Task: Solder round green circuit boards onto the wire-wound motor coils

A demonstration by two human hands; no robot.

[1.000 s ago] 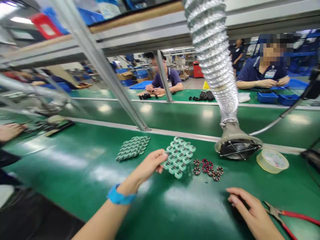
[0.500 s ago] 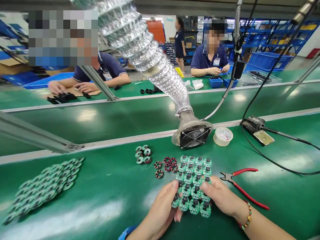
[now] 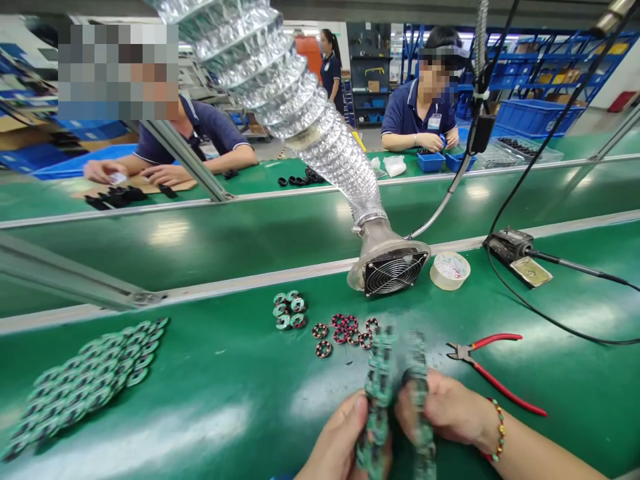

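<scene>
My left hand [image 3: 343, 433] grips one section of green round circuit boards [image 3: 379, 400], seen nearly edge-on and blurred. Another blurred section [image 3: 424, 440] of the boards is in my right hand [image 3: 440, 407], with a gap between the two. Just beyond the hands lie several red and black ring coils [image 3: 340, 335]. A small group of green boards [image 3: 283, 321] sits left of the coils. Red-handled cutters [image 3: 467, 353] lie open to the right of my right hand.
A large slanted stack of green boards [image 3: 85, 373] lies at the left. A fan hood [image 3: 393, 270] on a silver duct hangs ahead, beside a tape roll [image 3: 450, 271] and an iron stand [image 3: 515, 247]. Two people sit across the bench; another stands behind.
The flat panel of boards is now in two sections, one in each hand, turned edge-on. More ring coils show beyond them. The view has shifted slightly.
</scene>
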